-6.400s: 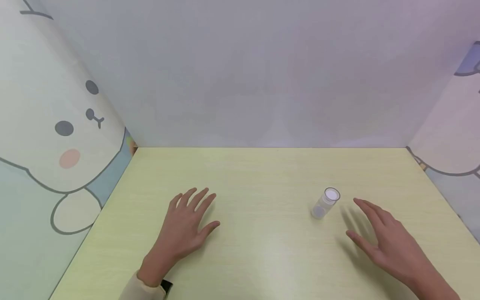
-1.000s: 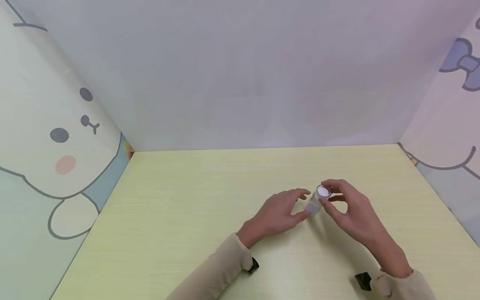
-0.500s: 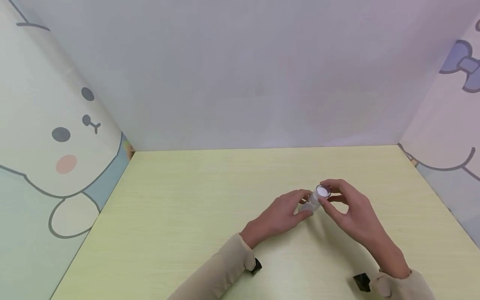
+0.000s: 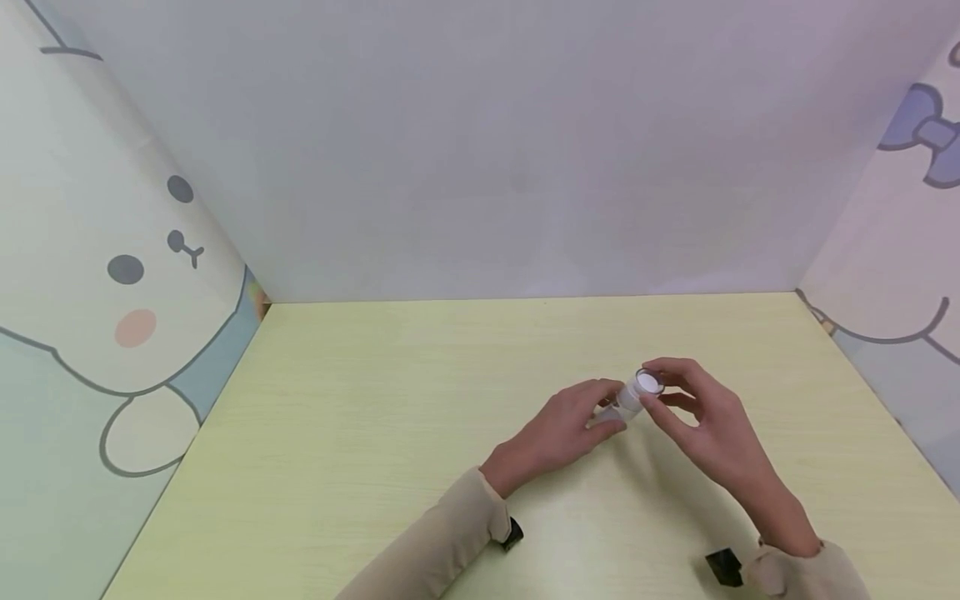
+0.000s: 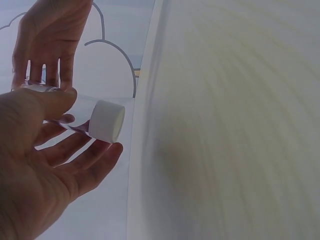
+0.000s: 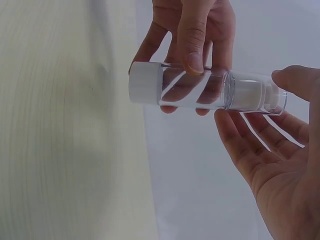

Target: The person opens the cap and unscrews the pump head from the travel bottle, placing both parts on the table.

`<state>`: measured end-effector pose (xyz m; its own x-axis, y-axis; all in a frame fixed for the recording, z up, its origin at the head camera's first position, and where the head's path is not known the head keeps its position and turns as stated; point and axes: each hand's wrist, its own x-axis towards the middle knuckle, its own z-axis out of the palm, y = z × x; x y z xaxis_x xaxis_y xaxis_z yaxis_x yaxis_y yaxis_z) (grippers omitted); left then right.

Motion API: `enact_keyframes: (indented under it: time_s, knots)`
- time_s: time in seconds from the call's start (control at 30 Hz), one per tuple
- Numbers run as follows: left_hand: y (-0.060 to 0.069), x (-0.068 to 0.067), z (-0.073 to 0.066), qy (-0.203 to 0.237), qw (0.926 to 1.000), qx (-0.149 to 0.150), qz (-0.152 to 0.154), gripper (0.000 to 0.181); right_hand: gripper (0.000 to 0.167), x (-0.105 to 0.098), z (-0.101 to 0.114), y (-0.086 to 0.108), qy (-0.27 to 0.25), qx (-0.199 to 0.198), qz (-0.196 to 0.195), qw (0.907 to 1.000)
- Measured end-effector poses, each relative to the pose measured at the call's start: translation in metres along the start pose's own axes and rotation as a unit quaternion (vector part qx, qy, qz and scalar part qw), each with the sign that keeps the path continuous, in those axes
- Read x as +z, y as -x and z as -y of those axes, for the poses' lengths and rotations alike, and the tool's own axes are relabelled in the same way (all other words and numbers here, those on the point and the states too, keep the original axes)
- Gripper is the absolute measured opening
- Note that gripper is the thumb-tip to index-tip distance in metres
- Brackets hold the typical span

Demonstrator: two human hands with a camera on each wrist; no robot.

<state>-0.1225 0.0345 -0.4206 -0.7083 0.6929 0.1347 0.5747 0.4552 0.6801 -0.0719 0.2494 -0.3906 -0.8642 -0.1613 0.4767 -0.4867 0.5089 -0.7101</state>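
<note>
As the left hand (image 4: pixel 555 427) grips the clear bottle (image 4: pixel 628 401), the right hand (image 4: pixel 712 421) pinches its upper end

Because both hands meet on one object, my feed shows the bottle held between them, right of centre above the tabletop (image 4: pixel 375 400) and lifted off it. From the head view I see it tilted, its upper end leaning to the right and its lower end to the left.

The right wrist view gives me its parts in order: an opaque white base (image 6: pixel 145 82) turned toward the tabletop, a see-through body (image 6: pixel 195 90), then a seam and a clear cap (image 6: pixel 267 92) with a white fitting (image 6: pixel 247 95) inside.

I read the left grip as pinching the body, the thumb on one side and the fingers on the other. One left fingertip lies right by the white base; I can't tell whether it touches. The right grip pinches the clear cap, thumb against one side and fingertips along the opposite one.

Both arms wear beige sleeves (image 4: pixel 435 533), and a black piece (image 4: pixel 513 533) shows at each cuff. Behind the tabletop I have a plain pale wall (image 4: pixel 480 167); a cartoon-face panel (image 4: pixel 75 208) flanks it on the left, and a panel with a blue bow (image 4: pixel 937 132) on the right.
</note>
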Motion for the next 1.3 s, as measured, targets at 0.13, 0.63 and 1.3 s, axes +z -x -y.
enact_keyframes:
  time_s: [0.13, 0.63, 1.3]
  knots:
    - [0.003, -0.003, -0.002, 0.003, 0.9999, 0.0, -0.01, 0.044, 0.043, -0.001, 0.001, 0.001, -0.014, 0.022, 0.004, 0.9997]
    - [0.02, -0.022, -0.01, -0.033, 0.9966, 0.017, -0.073, 0.043, 0.053, 0.006, 0.01, -0.002, -0.148, 0.034, 0.018, 0.9882]
    - [0.04, -0.034, -0.011, -0.137, 0.9835, 0.063, -0.1, 0.042, 0.053, 0.016, 0.018, -0.003, -0.001, -0.019, 0.049, 0.9986]
